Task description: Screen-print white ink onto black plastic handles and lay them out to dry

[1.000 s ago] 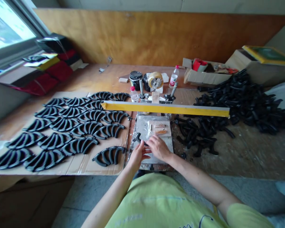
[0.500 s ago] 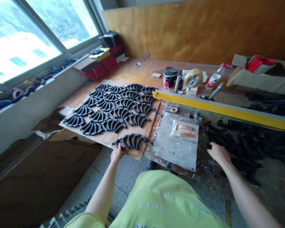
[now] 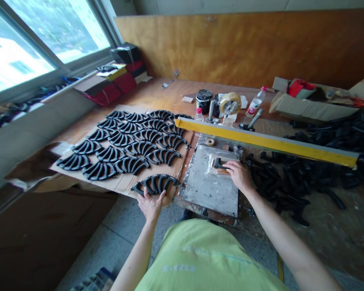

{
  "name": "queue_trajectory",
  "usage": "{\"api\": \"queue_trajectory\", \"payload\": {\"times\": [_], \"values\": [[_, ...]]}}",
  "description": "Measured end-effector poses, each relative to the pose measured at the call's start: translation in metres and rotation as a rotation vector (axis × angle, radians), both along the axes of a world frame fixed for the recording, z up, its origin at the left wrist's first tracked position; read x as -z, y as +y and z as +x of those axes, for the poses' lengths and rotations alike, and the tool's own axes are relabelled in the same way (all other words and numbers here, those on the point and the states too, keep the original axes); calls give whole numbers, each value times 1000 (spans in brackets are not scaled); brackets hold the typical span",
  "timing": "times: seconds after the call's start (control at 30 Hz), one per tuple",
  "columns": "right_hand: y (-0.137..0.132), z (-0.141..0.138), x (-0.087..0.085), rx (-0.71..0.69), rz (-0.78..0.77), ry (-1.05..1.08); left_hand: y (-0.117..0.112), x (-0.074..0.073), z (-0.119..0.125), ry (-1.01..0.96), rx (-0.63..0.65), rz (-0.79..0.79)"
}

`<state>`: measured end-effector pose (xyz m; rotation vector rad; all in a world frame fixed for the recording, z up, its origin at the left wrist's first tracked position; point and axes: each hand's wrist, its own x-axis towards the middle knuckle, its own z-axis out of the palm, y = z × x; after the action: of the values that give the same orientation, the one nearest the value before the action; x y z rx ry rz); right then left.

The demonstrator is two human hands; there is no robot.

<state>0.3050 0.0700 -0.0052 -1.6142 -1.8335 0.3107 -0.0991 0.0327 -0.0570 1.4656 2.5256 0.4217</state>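
Note:
My left hand (image 3: 151, 205) lies with fingers spread at the near edge of a curved row of black tubular pieces (image 3: 154, 184), its fingertips touching them. This row sits on the front corner of a cardboard sheet (image 3: 125, 180). Further back on the sheet, several similar fans of black pieces (image 3: 125, 153) lie close together. Over a grey metal plate (image 3: 206, 196), my right hand (image 3: 239, 176) pinches one black T-ended piece (image 3: 219, 163). It holds this piece above a small film-wrapped pad with brown strips (image 3: 222, 171); whether they touch I cannot tell.
A yellow-faced bar (image 3: 261, 141) crosses above the bench behind the plate. Beyond it stand a black-lidded tub (image 3: 204, 102), a tape roll (image 3: 230, 104) and a plastic bottle (image 3: 256, 103). Loose black pieces (image 3: 294, 178) are heaped at right, near an open carton (image 3: 312, 106).
My right hand has moved left from the heap to above the plate, bringing a black piece. My left hand has opened from its pinch on the front row and spread along its near edge.

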Motion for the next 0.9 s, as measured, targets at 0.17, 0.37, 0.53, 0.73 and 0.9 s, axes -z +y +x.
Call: {"api": "queue_trajectory", "payload": {"times": [0.17,0.37,0.53,0.73,0.9], "values": [[3,-8,-1,-31,71,-204,-1,-5,21,-46,-89,-18],[-14,-43,-14,-133,145,-204,-1,4,31,-76,-124,-64],[-27,-81,-7,-306,119,-106,19,12,26,-42,-184,-15],[-20,-113,-1,-419,68,8,53,16,17,-40,-260,62],[-12,-155,-2,-522,-27,155,55,21,14,-63,-258,101]]}}
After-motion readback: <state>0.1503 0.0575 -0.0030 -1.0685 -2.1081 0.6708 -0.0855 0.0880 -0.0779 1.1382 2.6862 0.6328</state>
